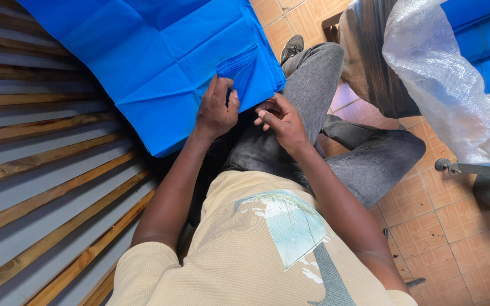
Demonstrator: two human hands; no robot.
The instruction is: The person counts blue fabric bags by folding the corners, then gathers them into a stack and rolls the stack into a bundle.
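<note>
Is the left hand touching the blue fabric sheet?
Touching. The head view shows the left hand with fingers curled over the edge of the blue fabric sheet, pinching it.

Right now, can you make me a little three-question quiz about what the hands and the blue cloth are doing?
1. True or false: the left hand pinches the edge of the big blue creased non-woven fabric sheet.
2. Which lies under that sheet? A) orange floor tiles B) a slatted table of wooden and grey strips C) a clear crinkly plastic wrap
3. What does the right hand rest over?

Key
1. True.
2. B.
3. The person's grey trouser leg, at the sheet's near corner; whether its fingers grip the sheet cannot be told.
</note>
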